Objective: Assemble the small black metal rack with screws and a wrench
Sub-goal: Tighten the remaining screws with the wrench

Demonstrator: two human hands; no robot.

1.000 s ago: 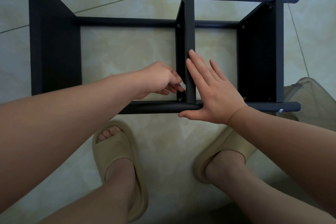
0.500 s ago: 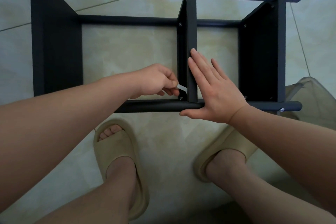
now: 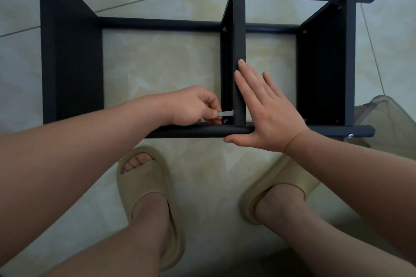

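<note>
Left hand (image 3: 193, 105): fingers (image 3: 212, 114) curled, thumb and forefinger pinching the near end of a small flat grey wrench (image 3: 226, 113). The wrench lies level. Its other end meets the left face of the divider (image 3: 239, 40), just above a screw (image 3: 225, 121) set low on that face. Cannot tell whether the wrench head sits on anything.

Right hand (image 3: 267, 114): fingers (image 3: 244, 78) straight and close together, laid flat along the right side of the divider, with the longest tips on its top edge. The thumb is stretched out to the left, along the front of the near bar (image 3: 198, 132) where the divider meets it. This hand holds nothing.

The divider is the middle upright of the black rack (image 3: 72, 63), which lies open side up on the tiled floor (image 3: 157, 63). A broad end panel stands well to the divider's left, and another stands closer on its right. Two more bars cross the divider's far end, one high and one low. A screw head shows on the high bar right over the divider.

On the near side of the divider are two feet in beige slippers (image 3: 144, 182), one to each side. Far right of it is a pale see-through object, identity unclear.
</note>
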